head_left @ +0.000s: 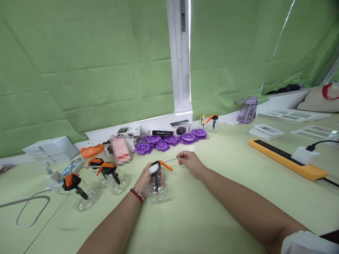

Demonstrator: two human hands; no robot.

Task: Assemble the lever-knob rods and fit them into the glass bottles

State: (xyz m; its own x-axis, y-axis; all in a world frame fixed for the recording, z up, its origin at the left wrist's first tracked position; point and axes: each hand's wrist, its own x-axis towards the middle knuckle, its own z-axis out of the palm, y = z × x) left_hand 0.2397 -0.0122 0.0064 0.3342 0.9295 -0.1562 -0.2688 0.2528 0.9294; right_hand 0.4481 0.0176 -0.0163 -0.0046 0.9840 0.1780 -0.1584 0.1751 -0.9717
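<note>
- Fingers of my left hand [146,178] are curled around the neck of a clear bottle [157,190], under its black and orange trigger head [159,167]; one fingertip wears a white wrap. The bottle stands upright on the pale green surface [212,197], so I judge this grip is only to keep it steady.
- Fingers of my right hand [191,163] are pressed together in a pinch on the far end of a thin metal rod [171,161], which runs to the trigger head. The rod is held almost level, in line with the head.
- From the head view, the bottle is in the middle of the surface, just in front of me.
- To the left stand three more bottles with the same heads [95,176], close together and apart from my hands.
- Behind, near the wall, lie purple round parts [169,140] and small boxes [180,127].
- On the right I see an orange power strip [288,159] and a purple water bottle [248,110], well apart.
</note>
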